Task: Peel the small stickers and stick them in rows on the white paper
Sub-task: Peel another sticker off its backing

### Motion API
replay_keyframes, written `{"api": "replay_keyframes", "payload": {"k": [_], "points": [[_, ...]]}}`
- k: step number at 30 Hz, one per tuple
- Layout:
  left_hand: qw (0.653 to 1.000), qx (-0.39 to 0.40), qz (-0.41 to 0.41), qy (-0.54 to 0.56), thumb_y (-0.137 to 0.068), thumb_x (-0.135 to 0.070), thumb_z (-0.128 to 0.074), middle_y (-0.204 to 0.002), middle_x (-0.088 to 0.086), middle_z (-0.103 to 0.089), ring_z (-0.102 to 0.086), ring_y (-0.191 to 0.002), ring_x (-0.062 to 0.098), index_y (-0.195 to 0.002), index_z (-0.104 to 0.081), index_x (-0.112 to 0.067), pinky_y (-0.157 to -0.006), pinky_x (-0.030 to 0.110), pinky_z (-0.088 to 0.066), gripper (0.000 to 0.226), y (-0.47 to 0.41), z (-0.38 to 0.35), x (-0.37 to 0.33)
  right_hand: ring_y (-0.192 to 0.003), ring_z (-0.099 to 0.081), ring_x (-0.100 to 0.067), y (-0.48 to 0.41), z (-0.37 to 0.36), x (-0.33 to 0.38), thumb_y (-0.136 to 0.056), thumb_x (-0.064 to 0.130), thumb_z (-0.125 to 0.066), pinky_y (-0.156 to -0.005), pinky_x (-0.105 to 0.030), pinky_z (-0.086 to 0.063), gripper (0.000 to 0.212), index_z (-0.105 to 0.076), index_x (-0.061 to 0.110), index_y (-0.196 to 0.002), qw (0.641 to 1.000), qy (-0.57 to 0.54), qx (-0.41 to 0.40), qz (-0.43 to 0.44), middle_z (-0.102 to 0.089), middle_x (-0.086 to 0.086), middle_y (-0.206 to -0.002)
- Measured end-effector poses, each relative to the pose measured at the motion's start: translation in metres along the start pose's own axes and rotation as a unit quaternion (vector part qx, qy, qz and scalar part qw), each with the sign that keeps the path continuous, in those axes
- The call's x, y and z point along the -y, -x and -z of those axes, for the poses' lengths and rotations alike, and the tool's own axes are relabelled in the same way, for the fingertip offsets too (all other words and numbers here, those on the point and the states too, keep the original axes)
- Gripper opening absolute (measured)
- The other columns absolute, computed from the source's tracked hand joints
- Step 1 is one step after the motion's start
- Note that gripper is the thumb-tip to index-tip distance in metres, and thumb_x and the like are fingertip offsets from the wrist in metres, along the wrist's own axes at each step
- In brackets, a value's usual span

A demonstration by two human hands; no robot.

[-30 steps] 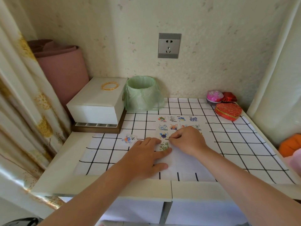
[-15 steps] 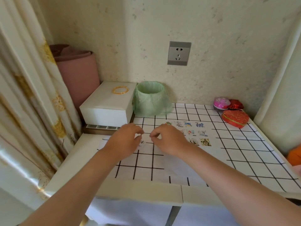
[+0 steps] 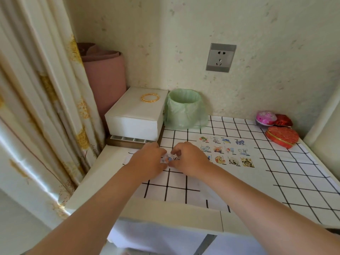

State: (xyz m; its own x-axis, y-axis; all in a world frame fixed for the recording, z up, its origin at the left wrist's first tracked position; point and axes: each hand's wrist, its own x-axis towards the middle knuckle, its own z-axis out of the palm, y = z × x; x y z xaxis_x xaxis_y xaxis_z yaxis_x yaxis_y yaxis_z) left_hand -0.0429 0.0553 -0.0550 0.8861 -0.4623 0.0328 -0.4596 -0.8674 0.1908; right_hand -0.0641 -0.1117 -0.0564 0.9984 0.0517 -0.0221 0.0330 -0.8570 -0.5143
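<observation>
A small sticker (image 3: 168, 159) with a blue and white picture shows between my two hands at the left of the table. My left hand (image 3: 148, 161) and my right hand (image 3: 189, 158) both pinch it with curled fingers. Just right of my right hand lies the white paper (image 3: 228, 177), hard to tell from the checked cloth. Several small stickers (image 3: 225, 150) sit on it in three rows. My right hand hides the left end of the bottom row.
A white box (image 3: 136, 116) with gold bangles (image 3: 150, 97) stands at the back left, a green-lined bin (image 3: 184, 109) beside it. Red and pink tins (image 3: 281, 136) sit at the back right. A curtain (image 3: 36, 107) hangs at left. The checked cloth (image 3: 294, 172) covers the table.
Both hands left the paper and moved left to the loose sticker, then closed on it. The camera turned left and drew closer.
</observation>
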Motion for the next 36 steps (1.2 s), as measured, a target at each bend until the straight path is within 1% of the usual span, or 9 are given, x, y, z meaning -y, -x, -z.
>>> {"api": "replay_keyframes", "payload": {"k": [4, 8, 11, 14, 19, 26, 30, 33, 36], "points": [[0.997, -0.026, 0.022, 0.072, -0.091, -0.040, -0.065, -0.106, -0.005, -0.061, -0.056, -0.102, 0.014, -0.112, -0.066, -0.027, -0.087, 0.033, -0.051, 0.025, -0.001, 0.004, -0.006, -0.089, -0.063, -0.013, 0.001, 0.003, -0.005, -0.081, 0.037, -0.080, -0.081, -0.035, -0.054, 0.024, -0.064, 0.029, -0.097, 0.995, -0.095, -0.005, -0.035, -0.064, 0.007, -0.095], [0.983, -0.031, 0.055, 0.172, -0.093, -0.037, -0.063, -0.085, -0.009, -0.063, -0.058, -0.079, 0.009, -0.090, -0.061, -0.027, -0.065, 0.025, -0.044, 0.011, -0.005, 0.014, -0.013, -0.068, -0.059, -0.009, 0.004, 0.015, -0.009, -0.087, 0.027, -0.074, -0.067, -0.028, -0.049, 0.011, -0.066, 0.025, -0.080, 0.981, -0.185, 0.000, -0.062, -0.065, 0.006, -0.080], [0.964, -0.023, 0.055, 0.259, -0.091, -0.035, -0.066, -0.078, -0.008, -0.065, -0.057, -0.069, 0.008, -0.086, -0.063, -0.027, -0.061, 0.024, -0.042, 0.010, -0.010, 0.024, -0.024, -0.052, -0.057, -0.008, 0.013, 0.032, -0.013, -0.088, 0.023, -0.073, -0.059, -0.024, -0.047, 0.007, -0.069, 0.021, -0.083, 0.970, -0.234, 0.016, -0.069, -0.071, 0.004, -0.079], [0.934, -0.010, 0.054, 0.352, -0.090, -0.025, -0.069, -0.074, 0.002, -0.072, -0.063, -0.062, 0.014, -0.088, -0.069, -0.024, -0.070, 0.037, -0.056, 0.003, -0.018, 0.032, -0.042, -0.055, -0.061, -0.010, 0.024, 0.051, -0.021, -0.089, 0.023, -0.071, -0.062, -0.024, -0.047, 0.004, -0.070, 0.021, -0.086, 0.964, -0.257, -0.001, -0.070, -0.069, 0.004, -0.080], [0.909, -0.006, 0.049, 0.414, -0.089, -0.018, -0.069, -0.074, 0.008, -0.067, -0.059, -0.063, 0.012, -0.090, -0.073, -0.026, -0.067, 0.034, -0.053, 0.009, -0.031, 0.036, -0.071, -0.052, -0.059, -0.015, 0.037, 0.082, -0.043, -0.089, 0.016, -0.073, -0.052, -0.022, -0.047, 0.003, -0.075, 0.018, -0.089, 0.942, -0.324, -0.056, -0.074, -0.072, 0.003, -0.075], [0.884, 0.001, 0.033, 0.467, -0.089, -0.022, -0.071, -0.093, 0.017, -0.070, -0.065, -0.073, 0.017, -0.090, -0.074, -0.021, -0.076, 0.036, -0.059, 0.004, -0.048, 0.034, -0.116, -0.052, -0.062, -0.018, 0.049, 0.112, -0.072, -0.088, 0.016, -0.075, -0.048, -0.019, -0.045, 0.005, -0.075, 0.011, -0.090, 0.947, -0.308, -0.075, -0.061, -0.075, -0.003, -0.075], [0.857, 0.003, 0.043, 0.514, -0.088, -0.019, -0.073, -0.083, 0.018, -0.061, -0.066, -0.072, 0.014, -0.089, -0.074, -0.015, -0.072, 0.029, -0.061, 0.005, -0.058, 0.031, -0.129, -0.053, -0.064, -0.015, 0.048, 0.125, -0.085, -0.088, 0.018, -0.075, -0.055, -0.023, -0.051, 0.002, -0.074, 0.017, -0.086, 0.958, -0.270, -0.087, -0.041, -0.076, -0.003, -0.077], [0.855, 0.000, 0.046, 0.517, -0.089, -0.018, -0.072, -0.081, 0.011, -0.060, -0.063, -0.070, 0.012, -0.090, -0.074, -0.013, -0.073, 0.029, -0.062, 0.006, -0.065, 0.029, -0.135, -0.053, -0.064, -0.014, 0.049, 0.126, -0.092, -0.090, 0.023, -0.072, -0.052, -0.019, -0.047, 0.009, -0.074, 0.026, -0.081, 0.974, -0.203, -0.096, -0.002, -0.074, 0.005, -0.076], [0.867, -0.016, 0.046, 0.497, -0.090, -0.018, -0.069, -0.082, 0.017, -0.062, -0.063, -0.067, 0.011, -0.090, -0.072, -0.014, -0.074, 0.030, -0.061, 0.005, -0.070, 0.027, -0.140, -0.053, -0.062, 0.000, 0.047, 0.123, -0.095, -0.091, 0.026, -0.071, -0.053, -0.011, -0.042, 0.016, -0.072, 0.033, -0.077, 0.974, -0.188, -0.128, 0.015, -0.070, 0.016, -0.069]]}}
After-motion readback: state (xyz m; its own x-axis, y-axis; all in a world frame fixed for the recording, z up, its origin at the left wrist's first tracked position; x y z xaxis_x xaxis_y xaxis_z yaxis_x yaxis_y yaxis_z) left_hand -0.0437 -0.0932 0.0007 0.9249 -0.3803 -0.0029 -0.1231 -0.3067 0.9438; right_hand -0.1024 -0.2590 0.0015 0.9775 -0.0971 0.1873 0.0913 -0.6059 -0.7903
